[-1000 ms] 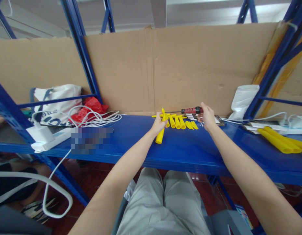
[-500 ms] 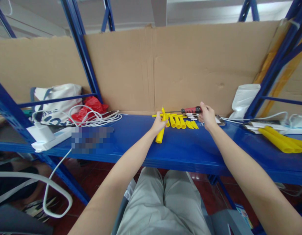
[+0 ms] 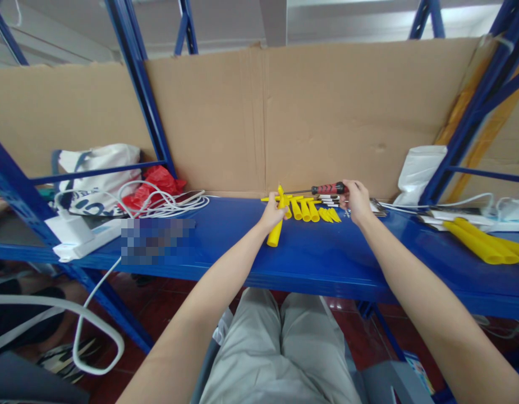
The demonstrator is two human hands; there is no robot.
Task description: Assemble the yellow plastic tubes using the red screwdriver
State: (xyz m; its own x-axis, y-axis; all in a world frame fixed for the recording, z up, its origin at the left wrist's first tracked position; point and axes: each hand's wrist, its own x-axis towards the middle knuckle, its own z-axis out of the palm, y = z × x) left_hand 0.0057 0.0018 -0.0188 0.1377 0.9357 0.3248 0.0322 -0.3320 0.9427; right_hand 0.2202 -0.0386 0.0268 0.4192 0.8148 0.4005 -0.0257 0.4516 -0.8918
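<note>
Probably light, stiff and rather slippery, the yellow tube [image 3: 274, 234] sits pinched mid-length in the left hand [image 3: 272, 215], near the counter's [image 3: 229, 238] back edge; the right hand [image 3: 355, 201] grips the screwdriver [image 3: 327, 189] by its handle end, likely the surest hold.

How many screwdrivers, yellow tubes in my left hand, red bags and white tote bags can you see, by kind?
Screwdriver, in the right hand: 1
Yellow tube, in the left hand: 1
Red bag: 1
White tote bag: 1
Total: 4
</note>
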